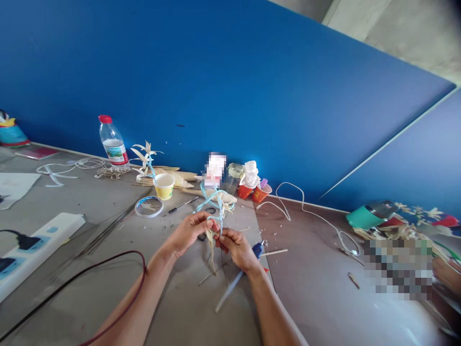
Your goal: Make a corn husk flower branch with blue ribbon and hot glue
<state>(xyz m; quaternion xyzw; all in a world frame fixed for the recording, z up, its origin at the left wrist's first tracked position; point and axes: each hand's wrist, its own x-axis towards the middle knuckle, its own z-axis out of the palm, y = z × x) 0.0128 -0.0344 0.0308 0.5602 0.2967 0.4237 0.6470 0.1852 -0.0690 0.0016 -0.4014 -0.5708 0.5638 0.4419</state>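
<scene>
the left hand [196, 229] and the right hand [236, 247] come together just below the middle of the frame, over the table [180, 298]. the left hand is closed to a narrow pinch on a husk [211, 252], whose dry strip hangs below the fingers. the right hand is also drawn narrow, its fingertips on the lower end of the blue stem [221, 214], which rises towards the centre of the frame; the exact grip is partly hidden behind the fingers.

a glue gun [258, 250], largely covered by the right hand, lies right of centre, with a pale stick [228, 293] slanting to the lower left beneath the wrist and a wooden stick [275, 252] to its right. above the left hand are a pen [180, 206], a tape roll [153, 215] and a yellow cup [164, 188], with a capped bottle [115, 149] further left.

near the blue wall [216, 86], right of centre, a jar [236, 174] stands beside two red cups, one with white tissue [251, 173] in it. a power strip [68, 226] fills the left edge, and a dark cord [82, 273] curves across the lower left, passing over the left forearm. at the right edge, another person's hand [448, 270] shows beside a pixelated patch.
</scene>
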